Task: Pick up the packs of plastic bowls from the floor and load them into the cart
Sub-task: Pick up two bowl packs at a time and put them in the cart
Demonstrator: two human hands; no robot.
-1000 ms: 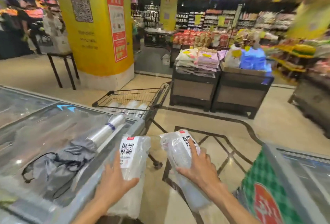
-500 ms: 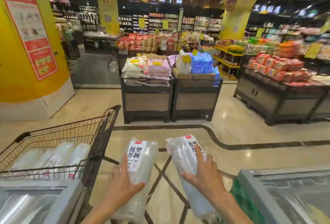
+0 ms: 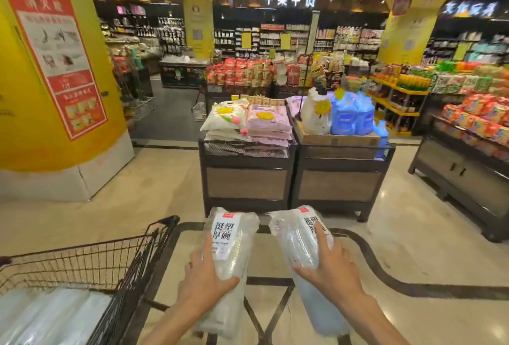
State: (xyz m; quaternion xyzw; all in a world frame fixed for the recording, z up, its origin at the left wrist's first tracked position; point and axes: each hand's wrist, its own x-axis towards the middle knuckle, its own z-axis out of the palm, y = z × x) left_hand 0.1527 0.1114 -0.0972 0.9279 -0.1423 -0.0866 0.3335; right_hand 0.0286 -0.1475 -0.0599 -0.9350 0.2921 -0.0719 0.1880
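Head view, left grip: the left hand [image 3: 205, 284] is wrapped around the middle of a clear pack of plastic bowls [image 3: 227, 259], thumb across the front and fingers behind, closed firmly on it.
Right grip: the right hand [image 3: 329, 267] clasps a second pack of bowls [image 3: 300, 248] from its right side, index finger laid up along the white label, the other fingers curled over the plastic.
Pack positions: both packs are held off the floor, in front of the body, side by side with a gap between them; the left one stands nearly upright, the right one tilts with its top leaning left.
Labels: each pack carries a white label with a small red tag at the top and black characters.
Cart: the wire shopping cart [image 3: 110, 259] is at lower left, just beside the left forearm; more clear packs [image 3: 52, 317] already lie inside it.
Floor: glossy beige tile floor [image 3: 413, 248] with dark inlaid lines.
Beyond: two dark display stands [image 3: 294, 182] with stacked bags and blue bottles, a yellow pillar [image 3: 41, 83] with a red poster on the left, and stocked shelves behind.
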